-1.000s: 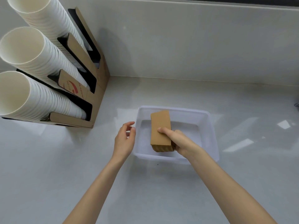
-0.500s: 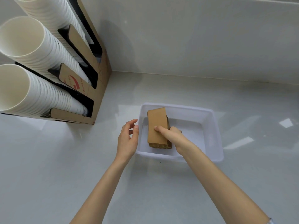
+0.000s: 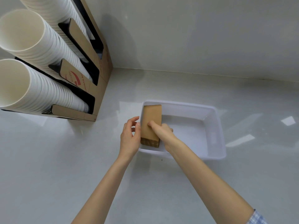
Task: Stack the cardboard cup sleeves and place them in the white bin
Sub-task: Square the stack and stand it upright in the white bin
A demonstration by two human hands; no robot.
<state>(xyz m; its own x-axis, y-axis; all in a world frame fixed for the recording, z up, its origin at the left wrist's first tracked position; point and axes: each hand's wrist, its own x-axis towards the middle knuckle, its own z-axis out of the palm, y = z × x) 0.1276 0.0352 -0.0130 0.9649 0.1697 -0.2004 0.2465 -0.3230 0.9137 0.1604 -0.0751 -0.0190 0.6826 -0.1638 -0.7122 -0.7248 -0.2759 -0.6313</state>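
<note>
The only print I can see is on the cardboard cup holder (image 3: 90,81) to my left: a red swoosh logo with red lettering on its middle divider flap (image 3: 73,78). The letters sit at an angle and are partly cut off, so I cannot read a whole word.

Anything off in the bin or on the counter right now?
Nothing stands out. The sleeve stack sits at the white bin's left end under the right hand; the left hand rests at the bin's outer wall. No spills or damage visible.
</note>
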